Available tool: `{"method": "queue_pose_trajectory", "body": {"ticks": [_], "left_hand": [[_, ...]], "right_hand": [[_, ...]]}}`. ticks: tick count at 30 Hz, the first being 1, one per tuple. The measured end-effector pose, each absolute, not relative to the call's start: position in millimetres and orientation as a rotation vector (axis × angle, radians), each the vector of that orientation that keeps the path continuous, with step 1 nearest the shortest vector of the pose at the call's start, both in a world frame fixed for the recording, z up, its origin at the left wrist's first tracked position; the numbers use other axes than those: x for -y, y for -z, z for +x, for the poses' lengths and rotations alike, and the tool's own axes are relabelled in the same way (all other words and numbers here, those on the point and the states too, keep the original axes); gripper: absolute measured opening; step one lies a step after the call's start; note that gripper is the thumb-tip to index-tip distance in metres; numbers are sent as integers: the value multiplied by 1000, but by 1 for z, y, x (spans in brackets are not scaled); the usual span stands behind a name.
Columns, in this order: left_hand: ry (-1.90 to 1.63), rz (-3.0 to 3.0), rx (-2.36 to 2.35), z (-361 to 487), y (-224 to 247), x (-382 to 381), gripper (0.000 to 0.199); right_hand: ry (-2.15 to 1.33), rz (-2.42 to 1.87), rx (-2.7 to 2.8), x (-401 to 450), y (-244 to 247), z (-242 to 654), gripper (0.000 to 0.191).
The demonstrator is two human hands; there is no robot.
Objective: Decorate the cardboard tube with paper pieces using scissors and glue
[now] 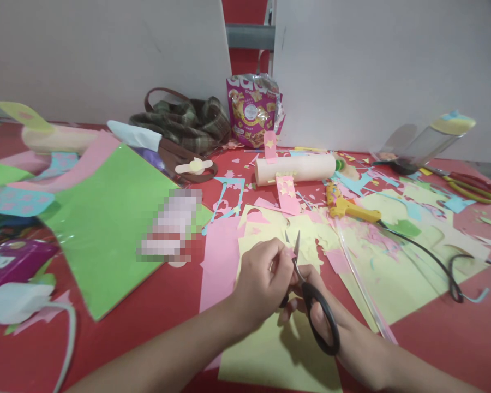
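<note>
Black-handled scissors (319, 322) are in my right hand (313, 284), fingers through the loops, with the blades pointing away and parted slightly. My left hand (264, 278) is closed in a pinch on a small pink paper piece (291, 252), right beside the blades. Whether the blades touch the paper I cannot tell. Beneath both hands lie yellow paper sheets (278, 360) and a pink sheet (219, 267). Beyond them rests a cream paper tube (298, 168) with pink star-dotted strips (287, 194) attached.
A yellow glue gun (349, 207) with a black cord lies to the right, among paper scraps. Farther right are red-and-yellow-handled scissors (470, 185) and a tilted clear bottle (442, 142). Green sheets (102, 240) cover the left. A snack bag (253, 112) and plaid cloth bag (188, 123) stand behind.
</note>
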State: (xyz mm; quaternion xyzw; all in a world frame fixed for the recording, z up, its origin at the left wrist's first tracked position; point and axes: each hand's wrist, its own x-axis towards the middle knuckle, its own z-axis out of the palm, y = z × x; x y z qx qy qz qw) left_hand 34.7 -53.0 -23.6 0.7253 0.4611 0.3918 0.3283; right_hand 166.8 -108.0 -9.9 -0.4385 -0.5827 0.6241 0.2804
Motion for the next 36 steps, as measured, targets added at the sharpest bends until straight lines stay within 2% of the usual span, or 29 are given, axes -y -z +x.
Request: {"method": "queue_pose_trajectory", "body": {"ticks": [6, 18, 27, 36], "left_hand": [[-1019, 1782, -1161, 35, 22, 53, 27], [-1006, 1814, -1149, 34, 21, 51, 28], [-876, 1333, -1020, 36, 24, 55, 26], [-964, 1307, -1010, 37, 22, 48, 28]], "right_hand": [[-1828, -952, 1340, 109, 15, 169, 33], [-1907, -951, 1297, 109, 19, 175, 34], [-1892, -756, 1151, 102, 16, 165, 38], [-1912, -658, 999, 102, 22, 161, 26]]}}
